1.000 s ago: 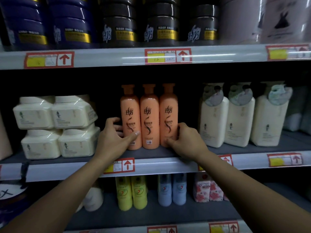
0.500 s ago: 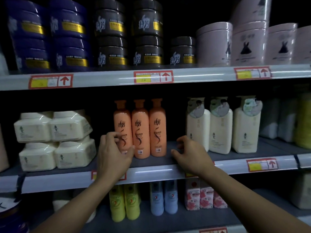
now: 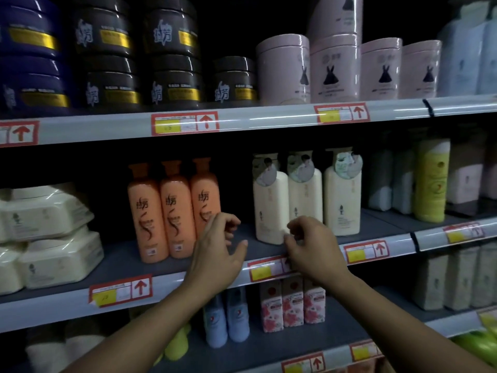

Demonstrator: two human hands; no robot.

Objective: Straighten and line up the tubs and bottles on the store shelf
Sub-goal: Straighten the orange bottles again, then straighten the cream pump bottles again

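Hands hover empty, fingers loosely curled: left hand (image 3: 217,254) beside 3 orange bottles (image 3: 172,211), right hand (image 3: 313,244) at cream bottles (image 3: 304,195)

Both hands have left the orange bottles (image 3: 172,211): left hand (image 3: 215,254) and right hand (image 3: 314,249) now hover rightward, holding nothing.

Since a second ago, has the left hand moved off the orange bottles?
Yes. The left hand has moved right, judged against the three orange bottles: it was beside the leftmost bottle, and now it hovers at the rightmost one, toward the cream bottles.
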